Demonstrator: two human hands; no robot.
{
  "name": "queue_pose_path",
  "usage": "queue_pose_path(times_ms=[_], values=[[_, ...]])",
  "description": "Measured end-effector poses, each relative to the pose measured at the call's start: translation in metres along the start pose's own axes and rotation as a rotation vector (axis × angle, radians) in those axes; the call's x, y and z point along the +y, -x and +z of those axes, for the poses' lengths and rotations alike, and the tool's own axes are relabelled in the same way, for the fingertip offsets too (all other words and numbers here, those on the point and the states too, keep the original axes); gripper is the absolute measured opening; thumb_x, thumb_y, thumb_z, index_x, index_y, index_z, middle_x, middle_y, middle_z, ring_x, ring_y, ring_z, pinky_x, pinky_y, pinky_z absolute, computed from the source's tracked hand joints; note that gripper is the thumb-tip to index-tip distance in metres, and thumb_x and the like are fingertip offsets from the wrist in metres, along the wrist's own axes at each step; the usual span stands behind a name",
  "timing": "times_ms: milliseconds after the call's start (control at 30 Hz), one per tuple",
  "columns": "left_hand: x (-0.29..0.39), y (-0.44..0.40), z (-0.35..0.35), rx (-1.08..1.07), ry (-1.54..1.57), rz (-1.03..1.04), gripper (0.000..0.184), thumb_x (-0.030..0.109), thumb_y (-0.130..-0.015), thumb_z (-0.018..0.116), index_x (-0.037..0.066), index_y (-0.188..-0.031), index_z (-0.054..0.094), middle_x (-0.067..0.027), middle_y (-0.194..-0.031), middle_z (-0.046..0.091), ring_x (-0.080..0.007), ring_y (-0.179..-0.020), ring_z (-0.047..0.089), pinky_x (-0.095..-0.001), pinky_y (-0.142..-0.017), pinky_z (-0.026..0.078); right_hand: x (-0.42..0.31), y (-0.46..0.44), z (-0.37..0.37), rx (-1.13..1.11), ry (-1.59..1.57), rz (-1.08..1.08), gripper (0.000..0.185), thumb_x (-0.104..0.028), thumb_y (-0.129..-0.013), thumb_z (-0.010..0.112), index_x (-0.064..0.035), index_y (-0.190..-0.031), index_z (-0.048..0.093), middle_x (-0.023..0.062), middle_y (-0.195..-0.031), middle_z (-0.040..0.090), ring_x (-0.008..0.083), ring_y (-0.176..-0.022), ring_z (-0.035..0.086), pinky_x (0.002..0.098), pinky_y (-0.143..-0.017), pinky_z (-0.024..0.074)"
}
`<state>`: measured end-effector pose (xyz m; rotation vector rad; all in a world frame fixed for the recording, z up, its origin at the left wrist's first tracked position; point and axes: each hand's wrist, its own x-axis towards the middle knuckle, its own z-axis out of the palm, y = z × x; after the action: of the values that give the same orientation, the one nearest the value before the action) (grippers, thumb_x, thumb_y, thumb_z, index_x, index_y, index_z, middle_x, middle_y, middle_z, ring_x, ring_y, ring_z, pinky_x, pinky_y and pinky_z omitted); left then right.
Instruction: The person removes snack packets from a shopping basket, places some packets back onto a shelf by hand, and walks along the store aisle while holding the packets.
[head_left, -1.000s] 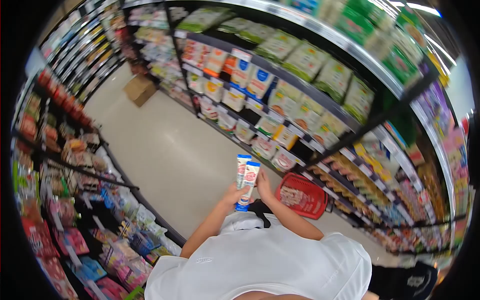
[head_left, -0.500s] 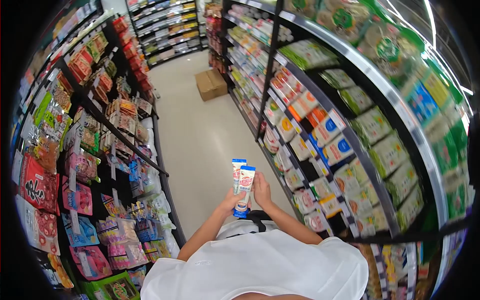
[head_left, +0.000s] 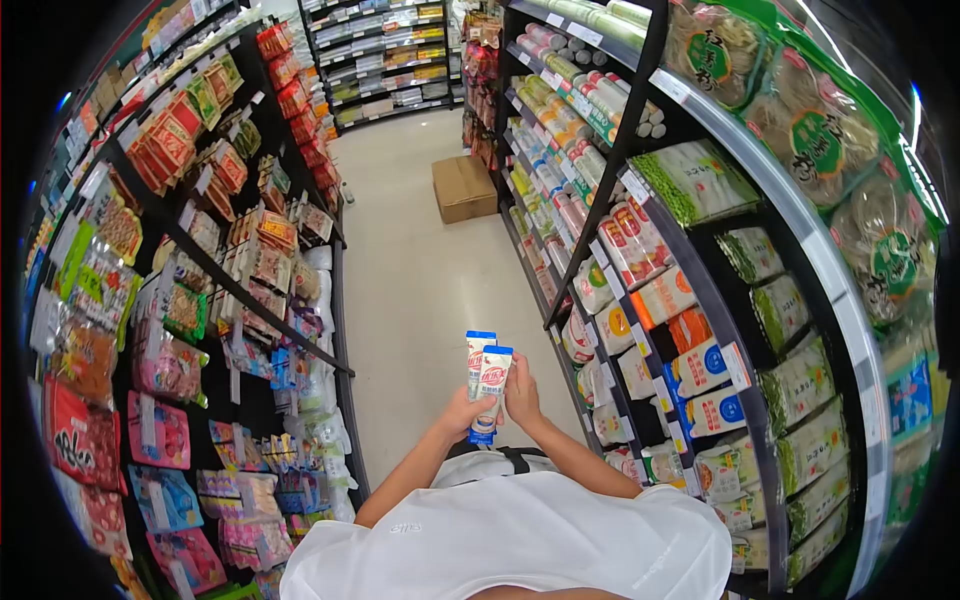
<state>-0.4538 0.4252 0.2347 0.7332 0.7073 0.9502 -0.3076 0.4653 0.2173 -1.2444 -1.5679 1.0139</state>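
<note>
Two slim stick sachets with blue ends, white middles and red lettering are held upright in front of my body. The front sachet (head_left: 491, 385) overlaps the rear sachet (head_left: 474, 360), which shows at its upper left. My left hand (head_left: 463, 413) is closed around both from the left, its thumb across the front. On the other side, my right hand (head_left: 521, 391) pinches the front sachet's right edge; some of its fingers are hidden behind it. Just below the hands is a whitish bag with a black strap (head_left: 515, 460).
I stand in a shop aisle with a pale floor (head_left: 410, 270). Hanging snack packets (head_left: 165, 430) line the left rack. On the right shelves are bagged goods (head_left: 700, 385). A cardboard box (head_left: 464, 189) sits on the floor ahead, near the right shelf.
The view has shifted, so the box and shelves appear farther right and lower. Both hands keep hold of the sachets in nearly the same place before my body.
</note>
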Motion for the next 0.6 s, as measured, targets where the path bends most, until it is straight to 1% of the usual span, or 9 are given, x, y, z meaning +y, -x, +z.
queue_pose_path(times_ms=[67,133,233,267,333,433,467,600], values=[[0.007,-0.02,-0.012,-0.002,0.004,-0.009,0.032,0.023,-0.085,0.066,0.003,-0.107,0.054,-0.0091,-0.077,0.062,-0.0182,-0.066,0.063,-0.0308,-0.059,0.051,0.016,-0.018,0.008,0.016,0.017,0.007,0.039,-0.031,-0.1,0.031,-0.0025,-0.126,0.039,0.0099,-0.066,0.059,0.0245,-0.061,0.062,0.0355,-0.058,0.0464],[0.017,-0.043,-0.028,-0.009,0.003,-0.015,0.03,0.021,-0.085,0.066,0.003,-0.106,0.055,-0.0088,-0.079,0.062,-0.0182,-0.066,0.063,-0.0312,-0.059,0.051,0.031,-0.044,0.022,0.081,-0.005,-0.015,0.039,-0.031,-0.1,0.03,-0.0027,-0.126,0.038,0.0092,-0.063,0.056,0.0244,-0.058,0.059,0.036,-0.056,0.0445],[0.034,-0.071,-0.059,-0.049,-0.011,-0.022,0.028,0.019,-0.084,0.066,0.003,-0.104,0.055,-0.0081,-0.081,0.062,-0.0182,-0.066,0.063,-0.0314,-0.059,0.051,0.043,-0.082,0.038,0.085,0.0,0.026,0.038,-0.029,-0.1,0.032,-0.0033,-0.127,0.037,0.0111,-0.064,0.057,0.0262,-0.06,0.061,0.037,-0.057,0.0452],[0.042,-0.081,-0.069,-0.048,-0.005,-0.042,0.028,0.019,-0.084,0.066,0.003,-0.104,0.055,-0.008,-0.081,0.062,-0.0182,-0.066,0.063,-0.0314,-0.059,0.051,0.042,-0.094,0.044,0.092,0.007,0.028,0.038,-0.029,-0.1,0.032,-0.0033,-0.127,0.037,0.0111,-0.064,0.057,0.0262,-0.06,0.061,0.037,-0.057,0.0452],[0.061,-0.101,-0.091,-0.055,0.008,-0.051,0.027,0.019,-0.084,0.066,0.003,-0.104,0.055,-0.008,-0.082,0.062,-0.0183,-0.066,0.063,-0.0313,-0.059,0.051,0.034,-0.123,0.058,0.076,0.051,0.112,0.035,-0.025,-0.099,0.034,-0.0037,-0.127,0.038,0.0134,-0.067,0.059,0.0288,-0.063,0.062,0.0381,-0.059,0.0461],[0.092,-0.122,-0.126,-0.061,0.027,-0.017,0.027,0.019,-0.084,0.066,0.003,-0.103,0.055,-0.0079,-0.081,0.062,-0.0183,-0.066,0.063,-0.0313,-0.059,0.051,0.021,-0.168,0.08,0.059,0.153,0.027,0.033,-0.021,-0.097,0.037,-0.0039,-0.125,0.039,0.0155,-0.07,0.061,0.0315,-0.066,0.063,0.0397,-0.06,0.047],[0.103,-0.127,-0.137,-0.039,0.047,-0.025,0.027,0.02,-0.084,0.066,0.003,-0.103,0.056,-0.0078,-0.081,0.062,-0.0184,-0.066,0.063,-0.0312,-0.059,0.052,0.016,-0.183,0.087,0.016,0.165,0.075,0.032,-0.019,-0.096,0.038,-0.0036,-0.124,0.04,0.0165,-0.073,0.062,0.0328,-0.066,0.063,0.0409,-0.06,0.0475],[0.139,-0.154,-0.19,-0.004,0.049,-0.016,0.027,0.02,-0.085,0.065,0.004,-0.105,0.056,-0.0076,-0.082,0.062,-0.0185,-0.067,0.064,-0.0308,-0.059,0.052,0.013,-0.243,0.127,-0.046,0.153,0.071,0.031,-0.017,-0.095,0.039,-0.0048,-0.124,0.04,0.0161,-0.074,0.062,0.0332,-0.068,0.064,0.0417,-0.06,0.0477]])
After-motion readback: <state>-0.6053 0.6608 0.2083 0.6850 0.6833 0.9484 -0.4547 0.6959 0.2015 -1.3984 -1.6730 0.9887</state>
